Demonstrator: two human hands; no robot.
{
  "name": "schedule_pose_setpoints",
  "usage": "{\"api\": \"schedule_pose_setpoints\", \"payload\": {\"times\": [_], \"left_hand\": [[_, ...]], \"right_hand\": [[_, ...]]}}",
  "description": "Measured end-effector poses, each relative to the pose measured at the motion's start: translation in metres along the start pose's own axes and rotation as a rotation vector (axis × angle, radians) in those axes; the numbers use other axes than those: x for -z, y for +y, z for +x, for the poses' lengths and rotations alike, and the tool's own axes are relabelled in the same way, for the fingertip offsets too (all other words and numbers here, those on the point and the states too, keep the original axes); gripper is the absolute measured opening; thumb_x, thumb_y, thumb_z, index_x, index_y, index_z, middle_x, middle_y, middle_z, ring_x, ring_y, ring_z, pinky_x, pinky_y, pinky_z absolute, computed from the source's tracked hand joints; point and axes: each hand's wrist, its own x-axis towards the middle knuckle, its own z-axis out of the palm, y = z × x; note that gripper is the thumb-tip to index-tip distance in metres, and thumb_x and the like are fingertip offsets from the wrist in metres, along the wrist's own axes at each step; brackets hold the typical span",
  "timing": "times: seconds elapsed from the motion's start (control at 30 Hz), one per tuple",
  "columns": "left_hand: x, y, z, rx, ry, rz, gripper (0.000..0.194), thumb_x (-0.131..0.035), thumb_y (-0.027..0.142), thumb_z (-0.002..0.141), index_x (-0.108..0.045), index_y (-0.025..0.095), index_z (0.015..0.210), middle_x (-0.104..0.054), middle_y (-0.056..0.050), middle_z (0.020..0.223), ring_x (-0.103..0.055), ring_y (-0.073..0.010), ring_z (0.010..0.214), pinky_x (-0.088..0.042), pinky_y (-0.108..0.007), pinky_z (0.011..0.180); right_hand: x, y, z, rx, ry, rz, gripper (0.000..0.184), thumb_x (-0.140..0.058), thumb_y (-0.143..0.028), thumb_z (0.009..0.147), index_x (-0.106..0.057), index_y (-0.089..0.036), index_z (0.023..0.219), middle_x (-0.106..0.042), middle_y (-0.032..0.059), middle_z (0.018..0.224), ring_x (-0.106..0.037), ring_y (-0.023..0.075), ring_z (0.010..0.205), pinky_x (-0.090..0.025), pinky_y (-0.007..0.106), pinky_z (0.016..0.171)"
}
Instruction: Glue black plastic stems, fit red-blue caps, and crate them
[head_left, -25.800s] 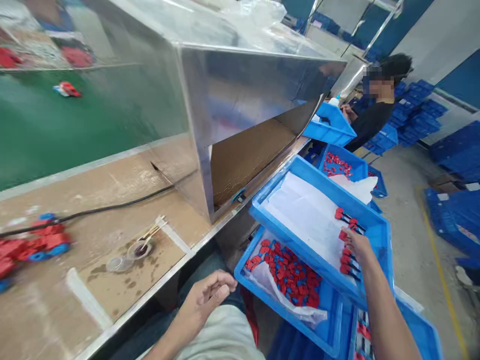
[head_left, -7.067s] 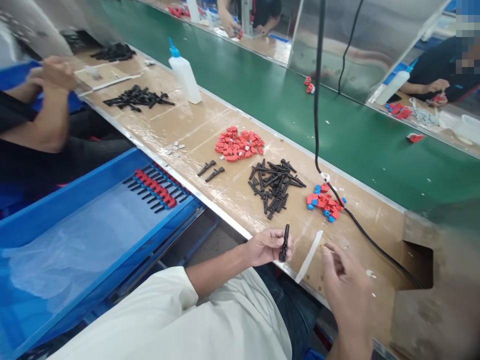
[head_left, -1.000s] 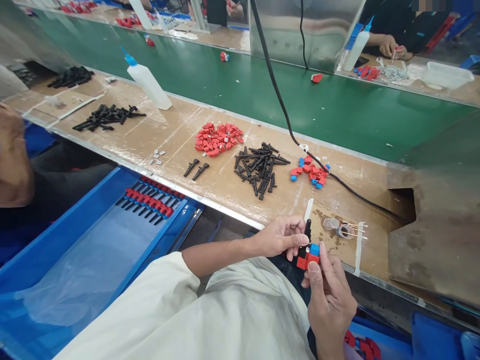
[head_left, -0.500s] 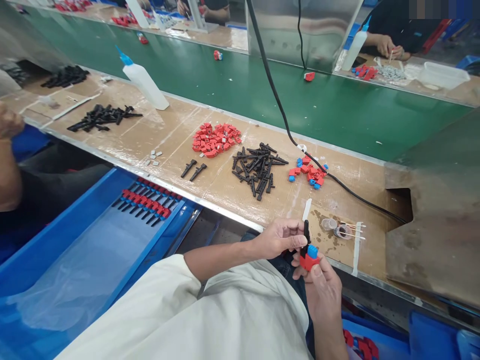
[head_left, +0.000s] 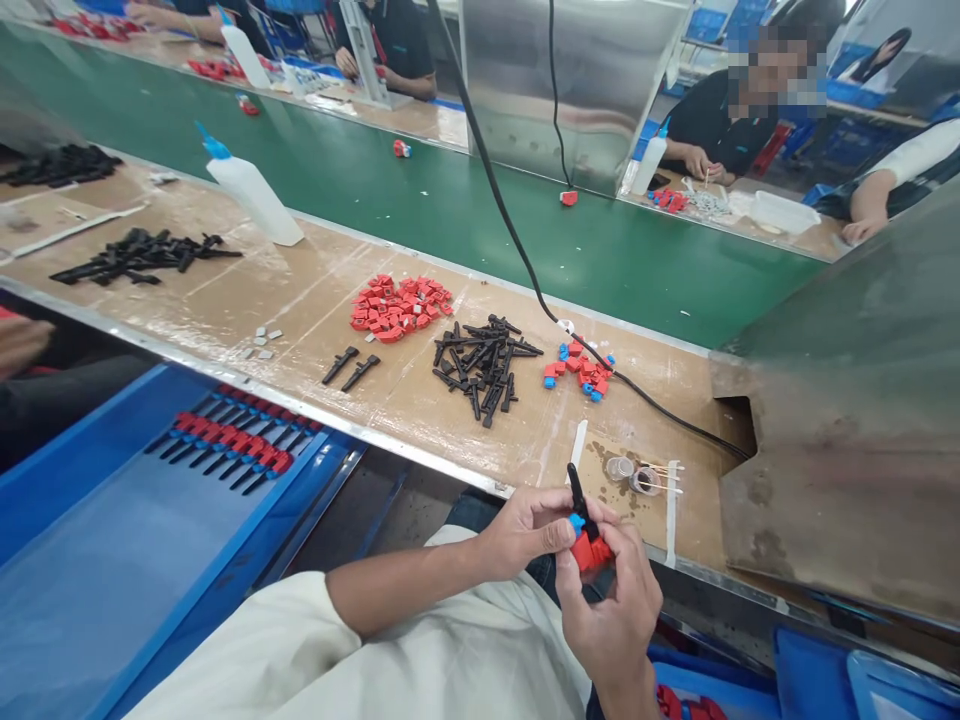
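Observation:
Above my lap, near the table's front edge, both hands close on one small plastic part [head_left: 587, 553]. It has a red body and a blue piece, with a black stick piece [head_left: 577, 492] pointing up and away from it. My left hand [head_left: 525, 535] pinches at the blue piece with thumb and fingers. My right hand [head_left: 615, 600] grips the red body from the right side. Fingertips hide some of the joint between the pieces. Just beyond the hands lie a pile of black stick pieces [head_left: 487, 365] and some red-and-blue parts [head_left: 581, 370].
Red pieces [head_left: 397, 305] are heaped mid-table, with a white squeeze bottle [head_left: 259, 200] behind to the left. Small cups [head_left: 645, 481] with cotton swabs stand at right. A black cable [head_left: 517, 240] crosses the table. Finished-looking parts [head_left: 232, 440] lie in a blue bin [head_left: 97, 620].
My right hand has turned the part, so the blue piece now faces left and the black stick leans left. My left thumb has moved down onto the blue piece. The camera view has shifted right.

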Motion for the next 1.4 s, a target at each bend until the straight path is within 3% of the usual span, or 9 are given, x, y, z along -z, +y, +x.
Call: {"api": "schedule_pose_setpoints", "payload": {"times": [0.1,0.23,0.47,0.6,0.8,0.97,1.2,1.3,1.4], "left_hand": [[-0.010,0.006,-0.009,-0.021,-0.008,-0.016,0.046,-0.067,0.057,0.086,-0.073,0.013,0.099,-0.072,-0.018,0.109,-0.066,-0.0290,0.107,-0.050,-0.040,0.095],[-0.018,0.004,-0.019,-0.063,0.036,-0.036,0.041,-0.066,0.052,0.088,-0.073,0.012,0.094,-0.073,-0.018,0.104,-0.067,-0.0306,0.107,-0.048,-0.044,0.098],[-0.015,-0.013,-0.018,-0.039,0.094,-0.116,0.044,-0.066,0.055,0.087,-0.073,0.013,0.097,-0.073,-0.017,0.105,-0.066,-0.0298,0.110,-0.047,-0.044,0.101],[-0.023,-0.013,-0.020,-0.007,0.174,-0.201,0.041,-0.072,0.055,0.082,-0.074,0.014,0.089,-0.074,-0.015,0.099,-0.067,-0.0293,0.107,-0.049,-0.042,0.099],[-0.025,-0.016,-0.020,0.063,0.263,-0.217,0.045,-0.075,0.059,0.076,-0.072,0.014,0.079,-0.072,-0.013,0.086,-0.069,-0.0314,0.101,-0.053,-0.041,0.090],[-0.021,-0.017,-0.020,0.047,0.252,-0.215,0.047,-0.075,0.060,0.076,-0.071,0.014,0.081,-0.073,-0.014,0.088,-0.068,-0.0311,0.104,-0.052,-0.043,0.093],[-0.023,-0.015,-0.022,0.079,0.298,-0.222,0.048,-0.076,0.062,0.073,-0.071,0.015,0.076,-0.072,-0.013,0.084,-0.069,-0.0330,0.103,-0.054,-0.041,0.088],[-0.021,-0.019,-0.023,0.086,0.333,-0.177,0.048,-0.074,0.062,0.076,-0.073,0.014,0.082,-0.073,-0.013,0.087,-0.068,-0.0323,0.105,-0.053,-0.041,0.090],[-0.017,-0.023,-0.022,0.088,0.333,-0.125,0.052,-0.069,0.063,0.081,-0.075,0.013,0.094,-0.074,-0.013,0.093,-0.067,-0.0288,0.104,-0.050,-0.041,0.096]], "right_hand": [[0.007,-0.006,-0.001,0.126,0.039,-0.102,0.027,-0.067,-0.028,0.081,-0.060,-0.020,0.106,-0.060,0.0034,0.073,-0.055,0.0158,0.054,-0.046,0.028,0.046],[0.010,-0.008,-0.007,0.192,0.079,-0.173,0.032,-0.067,-0.032,0.077,-0.063,-0.018,0.106,-0.066,0.0087,0.080,-0.065,0.0214,0.064,-0.050,0.031,0.050],[0.005,-0.005,-0.004,0.144,-0.001,-0.073,0.028,-0.063,-0.025,0.083,-0.058,-0.017,0.110,-0.068,0.0092,0.080,-0.062,0.0176,0.056,-0.051,0.028,0.044],[0.005,-0.004,-0.009,0.178,0.018,-0.120,0.035,-0.063,-0.028,0.083,-0.057,-0.018,0.116,-0.070,0.0130,0.091,-0.071,0.0249,0.075,-0.059,0.034,0.054],[-0.003,0.001,-0.016,0.196,0.066,-0.132,0.042,-0.067,-0.024,0.079,-0.057,-0.017,0.119,-0.071,0.0125,0.089,-0.072,0.0264,0.075,-0.059,0.035,0.057],[-0.006,0.002,-0.016,0.180,0.018,-0.121,0.036,-0.064,-0.025,0.082,-0.058,-0.017,0.116,-0.070,0.0116,0.086,-0.071,0.0249,0.071,-0.057,0.033,0.053],[-0.012,0.006,-0.022,0.193,0.051,-0.100,0.038,-0.066,-0.023,0.079,-0.058,-0.016,0.116,-0.072,0.0149,0.094,-0.073,0.0280,0.082,-0.061,0.040,0.065],[-0.015,0.007,-0.024,0.125,0.057,-0.032,0.033,-0.068,-0.022,0.078,-0.060,-0.019,0.110,-0.073,0.0123,0.093,-0.073,0.0268,0.082,-0.061,0.038,0.066],[-0.015,0.004,-0.021,-0.233,-0.016,0.247,0.012,-0.066,-0.028,0.083,-0.063,-0.019,0.091,-0.068,0.0049,0.074,-0.065,0.0183,0.060,-0.055,0.029,0.053]]}}
